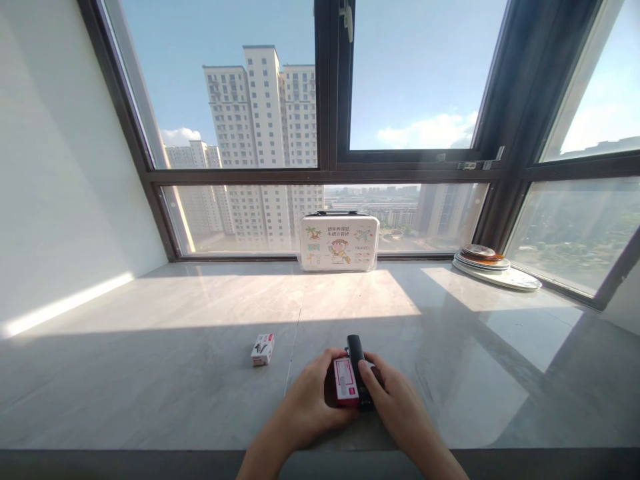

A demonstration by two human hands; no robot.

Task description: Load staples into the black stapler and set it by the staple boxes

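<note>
My left hand (306,395) curls around a small white box with a pink-red border (345,379), its fingers at the far end and its thumb at the near end. Right beside that box, a black stapler (355,347) lies lengthwise away from me. My right hand (395,395) is closed on the stapler from the right, thumb on top. Box and stapler appear side by side, close together; I cannot tell whether they touch. To the left on the ledge sits a second small box (263,351), white and red with a dark stapler-like picture on it.
A grey marble-patterned window ledge (165,380) spans the view. Against the window stands a white cartoon-printed case (340,243) with a dark handle. Stacked plates (497,270) lie at the back right corner. Dark window frames and a white wall (55,167) bound the ledge.
</note>
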